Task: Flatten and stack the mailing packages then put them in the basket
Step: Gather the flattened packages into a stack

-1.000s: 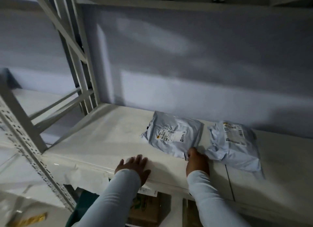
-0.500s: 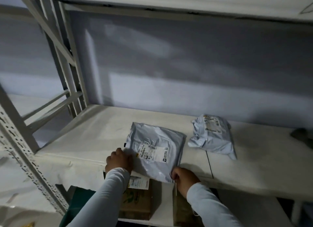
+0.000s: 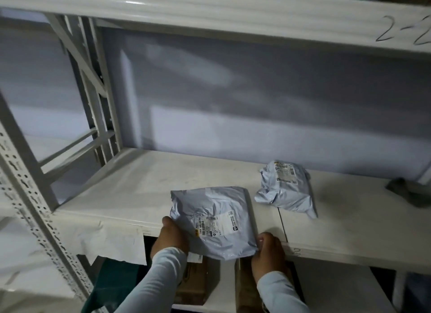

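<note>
A grey mailing package [image 3: 215,221] with a white label lies at the front edge of the white shelf [image 3: 130,191], its near end hanging over the edge. My left hand [image 3: 170,236] grips its left near corner. My right hand [image 3: 268,249] pinches its right near corner. A second grey package [image 3: 285,189], crumpled and puffy, lies further back to the right, untouched. No basket is in view.
The shelf above [image 3: 210,11] overhangs close overhead, marked "2-2". Rack uprights [image 3: 25,182] stand at the left. A dark object [image 3: 405,191] lies at the shelf's far right. Cardboard boxes [image 3: 193,280] and something green [image 3: 116,287] sit on the level below.
The labelled package has slid from mid-shelf to the front edge. My left hand came off the shelf edge and took its left corner; my right hand stays on its right corner.
</note>
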Demonstrator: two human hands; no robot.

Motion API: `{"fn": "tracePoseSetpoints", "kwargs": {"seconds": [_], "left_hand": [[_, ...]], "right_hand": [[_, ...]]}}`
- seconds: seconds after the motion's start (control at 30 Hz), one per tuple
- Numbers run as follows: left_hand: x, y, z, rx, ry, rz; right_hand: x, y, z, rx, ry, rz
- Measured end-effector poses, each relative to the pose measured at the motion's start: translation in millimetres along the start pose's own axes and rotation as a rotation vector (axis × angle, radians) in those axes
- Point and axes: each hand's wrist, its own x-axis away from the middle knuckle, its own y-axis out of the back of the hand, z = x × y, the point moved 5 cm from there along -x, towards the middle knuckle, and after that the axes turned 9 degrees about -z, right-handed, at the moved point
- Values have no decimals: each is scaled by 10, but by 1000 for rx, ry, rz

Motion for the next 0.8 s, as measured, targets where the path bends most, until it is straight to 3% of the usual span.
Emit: {"fn": "tracePoseSetpoints", "kwargs": {"seconds": [0.13, 0.27, 0.37, 0.47, 0.63, 0.8], "left_hand": [[11, 10, -94, -384, -338, -136], [37, -313, -288, -659, -691, 94], [27, -511, -334, -697, -689, 194], [-91, -512, -454, -693, -710, 149], [-304, -565, -603, -611, -591, 180], [-521, -691, -724, -717, -660, 141]], "right_hand": [[-11, -35, 247, 13, 185, -71], [-83, -242, 566, 146, 462, 158], [-117, -423, 648, 231, 515, 242], [-238, -500, 698, 257, 481, 219], [-458, -516, 839, 340, 487, 162], [-585, -682, 805, 327, 381, 289]]}}
